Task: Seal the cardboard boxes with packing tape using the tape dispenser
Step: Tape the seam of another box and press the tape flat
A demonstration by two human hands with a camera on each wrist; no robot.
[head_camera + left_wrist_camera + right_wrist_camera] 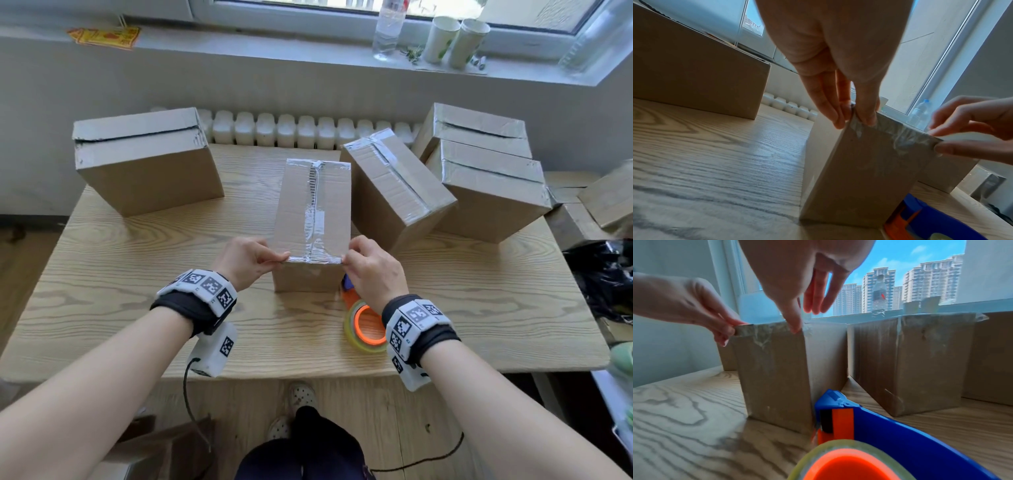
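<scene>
Window sill and radiator sit behind a wooden desk [137, 308] carrying several boxes. Big box [147, 161] far left, three more at right, some seams taped, some with open slits. Center box [313, 212] stands near the front edge, tape strip [315, 205] down its top seam and a cross strip along the near top edge. Dispenser [364, 325], blue and orange with a clear roll, lies on the desk just right of that box, nobody holding it.

Left hand [248, 258] pinches the tape at the box's near-left corner; right hand [371, 263] pinches the near-right corner. Hands apart, one per corner, both clamped on the tape edge.

Risk: tape looks wrinkled, so pressing it down unevenly would probably trap creases or leave the corners lifting. Pulling hard could tilt the tall narrow box.

Head view shows the whole layout and the seam strip. Left wrist view shows the fingers [826, 105] folding tape over the corner. Right wrist view alone shows the dispenser's blue body and roll close up.
</scene>
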